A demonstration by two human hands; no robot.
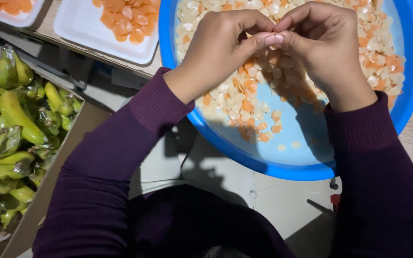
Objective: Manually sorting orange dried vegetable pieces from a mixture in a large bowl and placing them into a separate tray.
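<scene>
Green bananas in box left, white trays behind blue basin.

**Two hands pinched together, fingertip to fingertip**

Both forearms, in dark purple sleeves, reach forward and angle inward. The left hand and right hand meet at centre, knuckles up, fingers curled. Thumbs and forefingers press together at the tips, the left thumb showing a pink nail. Both wrists are bare.

My sleeves are deep purple; the basin is bright blue, its slices cream and orange; the bananas green; the trays white.
</scene>
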